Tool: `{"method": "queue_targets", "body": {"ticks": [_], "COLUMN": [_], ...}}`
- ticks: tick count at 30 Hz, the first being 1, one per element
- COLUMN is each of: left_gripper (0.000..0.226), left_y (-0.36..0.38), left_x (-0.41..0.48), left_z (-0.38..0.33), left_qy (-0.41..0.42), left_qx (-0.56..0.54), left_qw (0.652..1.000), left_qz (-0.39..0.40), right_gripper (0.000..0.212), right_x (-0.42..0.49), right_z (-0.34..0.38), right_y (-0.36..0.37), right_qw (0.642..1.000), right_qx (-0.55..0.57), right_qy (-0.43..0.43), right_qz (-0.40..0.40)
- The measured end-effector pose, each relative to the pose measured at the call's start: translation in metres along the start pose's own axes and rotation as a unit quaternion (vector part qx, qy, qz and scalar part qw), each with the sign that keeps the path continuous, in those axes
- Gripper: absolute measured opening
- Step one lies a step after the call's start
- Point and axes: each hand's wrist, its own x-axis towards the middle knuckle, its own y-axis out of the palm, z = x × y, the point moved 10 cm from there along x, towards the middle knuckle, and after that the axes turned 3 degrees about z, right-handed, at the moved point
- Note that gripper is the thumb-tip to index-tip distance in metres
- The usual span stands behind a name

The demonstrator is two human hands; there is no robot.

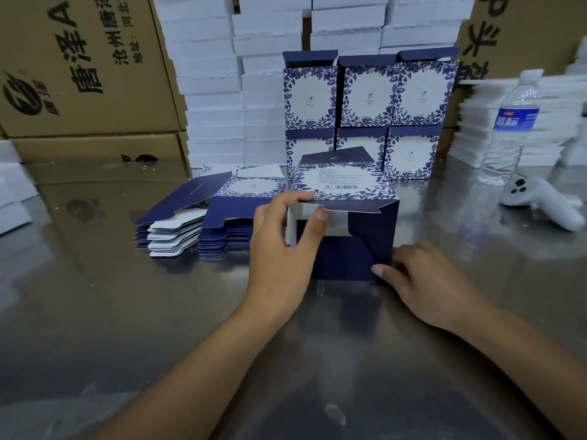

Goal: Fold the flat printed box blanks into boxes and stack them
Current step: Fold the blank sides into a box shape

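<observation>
You are part-way through the job. At the far side of the steel table (127, 312), six finished boxes (365, 100) stand in two rows of three, one row on top of the other, with their top flaps up. The box in hand (343, 185) sits just on the near side of them, at the centre. It is opened into shape, its open end faces you, and its flaps are not yet tucked.

Your left hand (286, 236) grips its upper left corner, fingers curled over the printed top and thumb on the dark blue upper flap. Your right hand (422, 281) pinches the near right corner of the lower flap, which lies on the table.

To the left waits a thick pile of flat blanks (216, 217), so I judge plenty of folding remains: close this end, stack the box, then carry on.
</observation>
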Motion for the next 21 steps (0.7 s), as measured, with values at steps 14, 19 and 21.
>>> {"method": "queue_targets", "body": {"ticks": [14, 19, 21], "left_gripper": [0.036, 0.030, 0.031], "left_y": [-0.025, -0.021, -0.021], "left_x": [0.005, 0.004, 0.004], "left_z": [0.008, 0.007, 0.005], "left_qy": [-0.067, -0.065, -0.060], "left_qx": [-0.079, -0.095, -0.090], "left_qw": [0.992, 0.992, 0.993], "left_qz": [-0.068, -0.060, -0.058], "right_gripper": [0.041, 0.042, 0.044], "right_x": [-0.004, -0.003, -0.005], "right_z": [0.015, 0.006, 0.005], "right_y": [-0.011, -0.014, -0.014], "right_qw": [0.996, 0.996, 0.997], "right_qx": [0.015, 0.041, 0.022], "right_qy": [-0.070, -0.043, -0.036], "right_qz": [-0.048, -0.065, -0.058]}}
